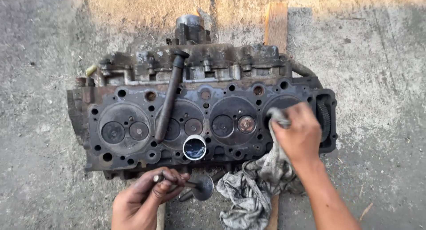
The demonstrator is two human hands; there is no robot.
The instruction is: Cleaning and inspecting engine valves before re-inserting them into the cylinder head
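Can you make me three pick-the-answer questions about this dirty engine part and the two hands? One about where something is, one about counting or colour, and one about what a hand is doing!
1. Where is the small round tin?
A. on the ground
B. on the engine head, near its front edge
C. in a hand

2. How many big round hollows does the engine head show in a row?
A. two
B. four
C. six

3. What is the left hand doing?
A. gripping a valve by its stem
B. lying flat and open
C. holding the rag

Answers:
1 B, the tin sits on the metal face.
2 B, three show fully, and the right hand presses a grey rag into the fourth.
3 A, the fingers are closed round the stem.
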